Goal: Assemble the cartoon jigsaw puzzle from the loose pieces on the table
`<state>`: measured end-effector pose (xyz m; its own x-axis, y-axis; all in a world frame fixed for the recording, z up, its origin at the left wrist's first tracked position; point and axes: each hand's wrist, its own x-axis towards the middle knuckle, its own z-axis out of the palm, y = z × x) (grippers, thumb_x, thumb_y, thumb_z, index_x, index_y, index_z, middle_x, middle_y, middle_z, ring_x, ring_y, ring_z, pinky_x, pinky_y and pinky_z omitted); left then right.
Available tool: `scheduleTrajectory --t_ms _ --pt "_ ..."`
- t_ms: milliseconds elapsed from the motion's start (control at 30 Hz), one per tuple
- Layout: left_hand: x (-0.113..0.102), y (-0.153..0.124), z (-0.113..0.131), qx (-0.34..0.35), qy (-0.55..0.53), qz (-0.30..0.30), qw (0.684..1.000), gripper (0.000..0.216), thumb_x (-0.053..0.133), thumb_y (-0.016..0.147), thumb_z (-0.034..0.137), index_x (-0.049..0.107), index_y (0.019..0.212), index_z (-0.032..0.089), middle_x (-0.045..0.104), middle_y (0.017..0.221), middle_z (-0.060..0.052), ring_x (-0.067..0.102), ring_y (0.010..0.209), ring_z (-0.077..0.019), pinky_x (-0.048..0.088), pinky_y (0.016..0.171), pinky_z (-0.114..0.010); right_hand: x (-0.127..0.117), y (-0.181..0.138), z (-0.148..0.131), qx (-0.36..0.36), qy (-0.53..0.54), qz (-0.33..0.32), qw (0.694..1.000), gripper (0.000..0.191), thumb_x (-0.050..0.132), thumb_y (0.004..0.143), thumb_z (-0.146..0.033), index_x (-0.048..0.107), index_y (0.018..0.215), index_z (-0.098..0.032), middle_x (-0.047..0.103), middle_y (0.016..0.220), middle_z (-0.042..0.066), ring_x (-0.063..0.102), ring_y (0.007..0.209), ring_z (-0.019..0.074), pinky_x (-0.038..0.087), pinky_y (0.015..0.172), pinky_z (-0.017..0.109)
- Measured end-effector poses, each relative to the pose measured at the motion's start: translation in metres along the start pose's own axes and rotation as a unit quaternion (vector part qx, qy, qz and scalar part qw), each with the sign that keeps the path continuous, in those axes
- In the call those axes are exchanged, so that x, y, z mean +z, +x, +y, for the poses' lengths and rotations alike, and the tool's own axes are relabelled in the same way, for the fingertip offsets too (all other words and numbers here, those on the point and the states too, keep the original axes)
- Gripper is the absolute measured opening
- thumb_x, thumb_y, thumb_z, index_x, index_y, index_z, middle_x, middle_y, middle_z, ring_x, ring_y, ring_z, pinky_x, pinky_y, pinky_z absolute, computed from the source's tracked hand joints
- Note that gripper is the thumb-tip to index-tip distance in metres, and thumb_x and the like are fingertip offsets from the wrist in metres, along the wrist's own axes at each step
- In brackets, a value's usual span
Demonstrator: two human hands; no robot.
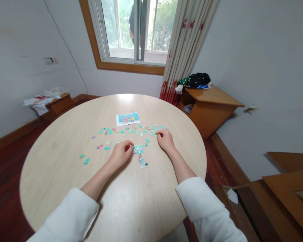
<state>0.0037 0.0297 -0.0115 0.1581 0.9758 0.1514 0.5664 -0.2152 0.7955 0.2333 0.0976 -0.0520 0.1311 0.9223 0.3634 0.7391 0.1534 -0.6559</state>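
Note:
My left hand rests on the round wooden table, fingers curled in a pinch beside a joined strip of puzzle pieces; whether it holds a piece I cannot make out. My right hand lies to the right of that strip, fingers curled down onto a loose piece at the edge of the scattered teal and pink puzzle pieces. A small reference picture lies beyond the pieces. Both arms wear white sleeves.
A wooden cabinet with dark clothes on it stands at the right by a curtain. A low drawer unit with papers sits at the left wall. A window is behind the table.

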Motion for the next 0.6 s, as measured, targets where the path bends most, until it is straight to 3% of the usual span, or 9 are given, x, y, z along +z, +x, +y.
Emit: scheduleTrajectory --t_ms 167,267,600 --pt "-0.01 -0.004 -0.004 0.144 0.088 -0.068 0.983 0.029 0.042 0.076 0.008 0.07 0.077 0.017 0.064 0.086 -0.008 0.059 0.08 -0.018 0.044 0.077 -0.03 -0.001 -0.001 -0.002 0.005 -0.001 -0.007 1.0 0.023 0.048 0.076 -0.012 0.07 0.076 -0.02 0.07 0.089 0.006 0.061 0.089 0.0185 0.044 0.087 0.035" --pt "-0.014 -0.006 -0.004 0.195 0.125 -0.106 0.967 0.033 0.041 0.077 0.006 0.072 0.082 0.017 0.067 0.097 -0.01 0.057 0.092 -0.0212 0.043 0.086 -0.035 -0.002 -0.001 -0.003 0.006 -0.003 -0.007 1.0 0.023 0.048 0.076 -0.012 0.07 0.076 -0.02 0.07 0.09 0.005 0.061 0.089 0.0184 0.044 0.087 0.034" --pt "-0.018 -0.008 0.002 0.227 0.2 -0.157 0.94 0.038 0.041 0.072 0.004 0.073 0.088 0.018 0.07 0.105 -0.008 0.055 0.093 -0.024 0.042 0.086 -0.039 -0.001 -0.001 -0.003 0.005 -0.004 -0.006 1.0 0.024 0.048 0.077 -0.011 0.07 0.077 -0.019 0.07 0.091 0.006 0.061 0.09 0.0179 0.043 0.087 0.033"
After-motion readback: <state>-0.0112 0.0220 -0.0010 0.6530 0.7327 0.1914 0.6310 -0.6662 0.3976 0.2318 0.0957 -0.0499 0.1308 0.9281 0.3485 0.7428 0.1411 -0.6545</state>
